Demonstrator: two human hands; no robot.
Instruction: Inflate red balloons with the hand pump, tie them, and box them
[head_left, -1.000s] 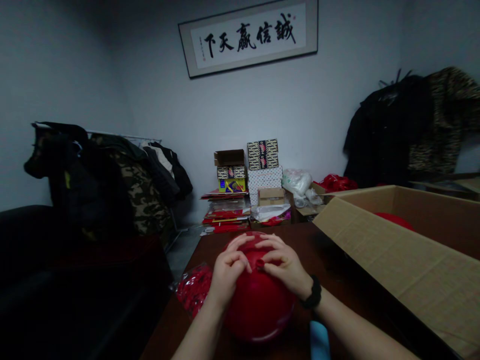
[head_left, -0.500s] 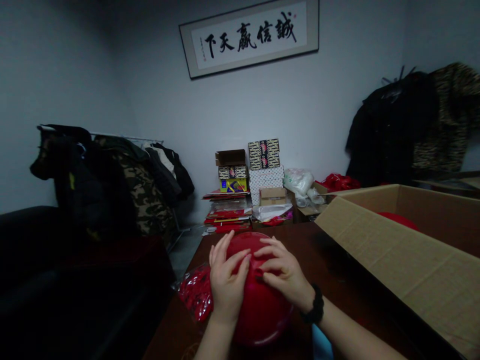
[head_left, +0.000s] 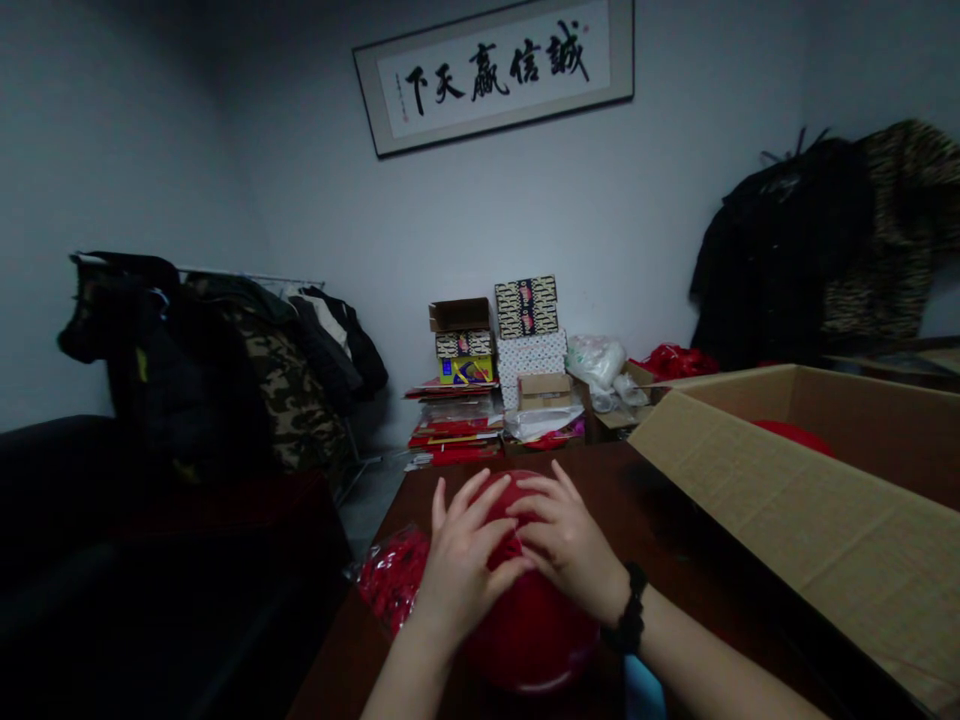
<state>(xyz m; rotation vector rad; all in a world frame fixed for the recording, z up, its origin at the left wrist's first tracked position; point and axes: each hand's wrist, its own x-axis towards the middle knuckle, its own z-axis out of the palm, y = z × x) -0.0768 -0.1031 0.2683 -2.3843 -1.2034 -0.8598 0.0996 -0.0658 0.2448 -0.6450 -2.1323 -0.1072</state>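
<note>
A shiny red balloon rests on the brown table in front of me. My left hand lies over its left side, the upper fingers raised and fanned out, with the thumb and index finger bent in toward the middle of the top. My right hand, a black band on its wrist, meets it there with thumb and fingers pinched together. A small bit of red, apparently the balloon's neck, shows between the fingertips of both hands. The fingers partly hide it.
A clear bag of red pieces lies left of the balloon. At the right stands a large open cardboard box with something red inside. A blue item sits below my right wrist. Stacked boxes stand beyond the table.
My left hand has turned and shifted right, its thumb now closer to my right fingertips. The balloon has moved slightly to the right, and my right fingers have spread upward.
</note>
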